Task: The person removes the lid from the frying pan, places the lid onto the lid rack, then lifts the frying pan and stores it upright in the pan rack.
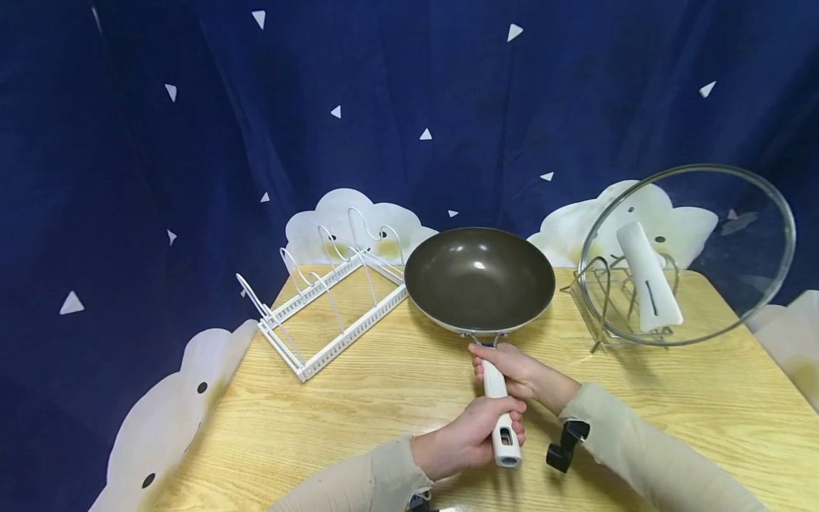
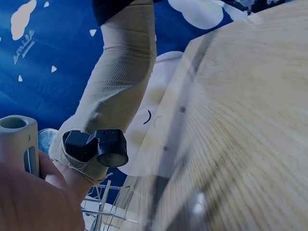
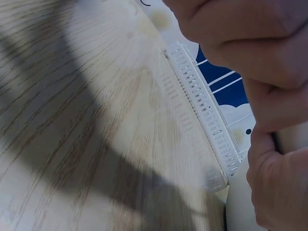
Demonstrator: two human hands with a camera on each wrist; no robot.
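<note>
A dark non-stick pan (image 1: 480,281) sits in the middle of the wooden table (image 1: 358,398), its white handle (image 1: 503,434) pointing toward me. My left hand (image 1: 473,434) grips the near end of the handle, fingers curled round it. My right hand (image 1: 512,370) grips the same handle higher up, just below the pan's rim. In the left wrist view the hollow handle end (image 2: 17,137) sticks up above my left hand (image 2: 33,197). In the right wrist view the curled fingers (image 3: 250,33) of my right hand fill the upper right.
A white wire rack (image 1: 333,299) stands empty left of the pan, its base (image 3: 202,106) also seen from the right wrist. At the right, a glass lid (image 1: 710,235) with a white handle leans upright in a metal wire stand (image 1: 601,306). Dark blue cloth hangs behind.
</note>
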